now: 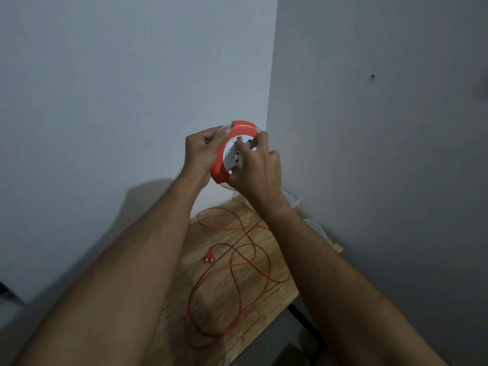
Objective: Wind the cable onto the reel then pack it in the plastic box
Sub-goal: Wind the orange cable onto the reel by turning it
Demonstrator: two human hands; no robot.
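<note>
Plain room corner: bare grey walls (132, 75), small wooden table (224, 299).

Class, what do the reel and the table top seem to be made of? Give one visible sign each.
Reel: likely plastic, smooth orange rim with a slight sheen, white centre. Table top: looks like wood, visible grain and plank lines, matt finish.

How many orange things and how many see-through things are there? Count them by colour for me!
Orange: 3, the reel held up in both hands, the cable on the wooden table, and its plug.
See-through: 1, the plastic box, mostly hidden behind the right arm.
Total: 4
</note>
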